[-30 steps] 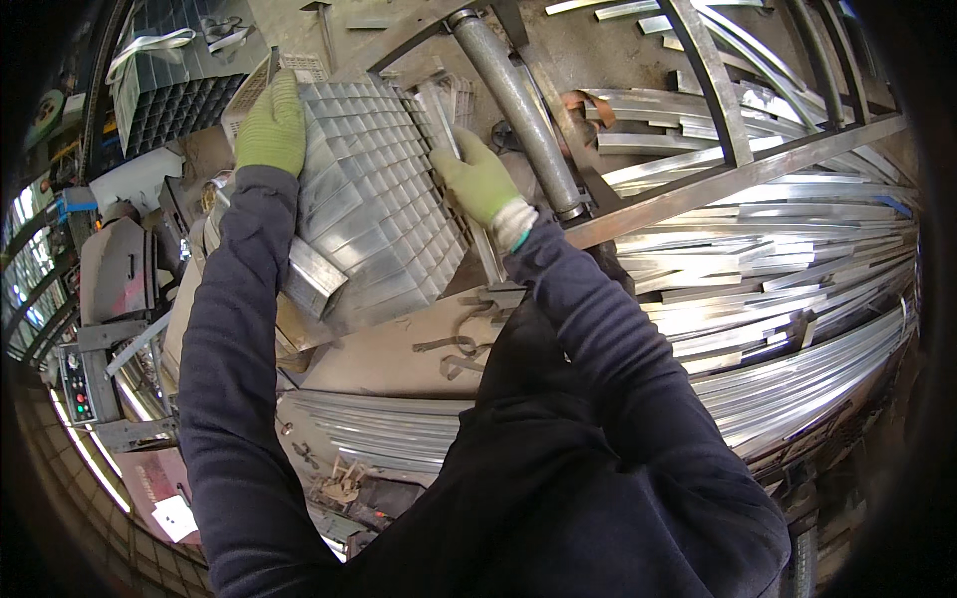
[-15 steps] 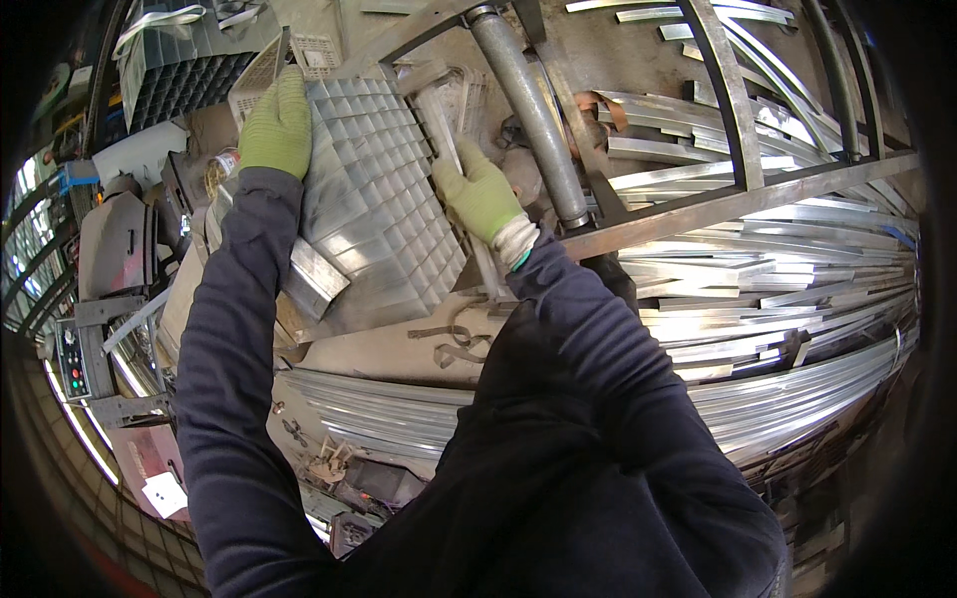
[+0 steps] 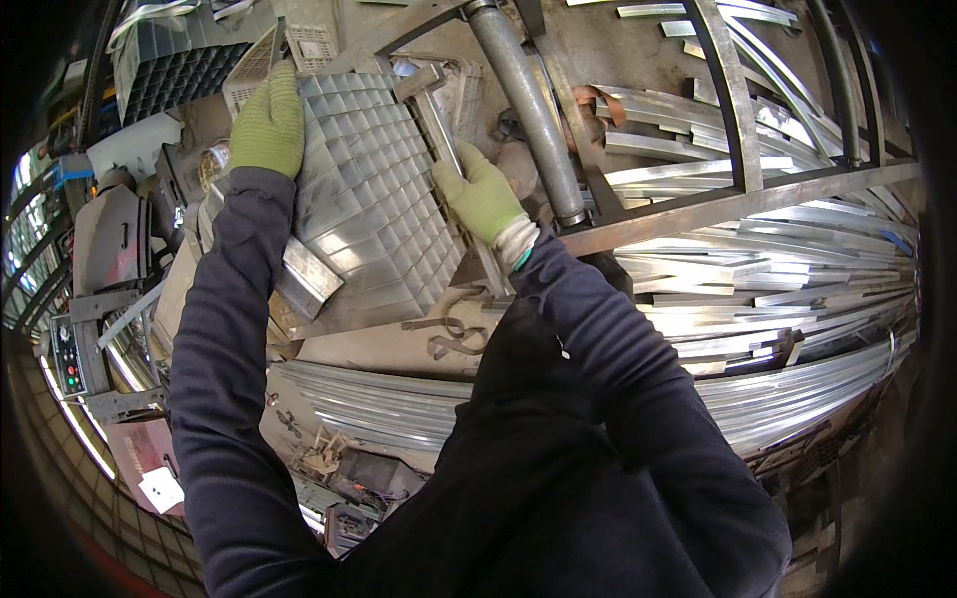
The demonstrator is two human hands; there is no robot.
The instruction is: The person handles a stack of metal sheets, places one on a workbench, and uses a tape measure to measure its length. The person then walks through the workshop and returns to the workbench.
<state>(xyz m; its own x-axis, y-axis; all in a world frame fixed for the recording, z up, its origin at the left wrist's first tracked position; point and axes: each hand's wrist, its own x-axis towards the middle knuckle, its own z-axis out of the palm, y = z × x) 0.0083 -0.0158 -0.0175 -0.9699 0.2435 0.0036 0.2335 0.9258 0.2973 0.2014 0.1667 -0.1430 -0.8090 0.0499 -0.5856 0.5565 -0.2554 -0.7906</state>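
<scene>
A block of stacked square metal tubes [image 3: 369,179] lies in front of me, its open ends toward the right. My left hand [image 3: 267,125], in a yellow-green glove, rests along the block's left side with fingers stretched away from me. A thin dark upright bar [image 3: 279,38] sticks up just beyond those fingertips; whether they touch it is hidden. My right hand [image 3: 480,199], gloved alike, is closed around the metal handle of a hammer [image 3: 435,115]. The hammer head is beside the far right corner of the tube ends.
On the right stands a steel frame [image 3: 688,214] with a thick roller [image 3: 528,110]. Many loose metal profiles [image 3: 797,259] lie beyond it. Plastic crates [image 3: 309,45] sit behind the block. At far left is a control box [image 3: 68,354] with buttons.
The hammer head looks sharper and sits slightly closer to the tube ends. My left hand and the block appear shifted a little to the left in the view.
</scene>
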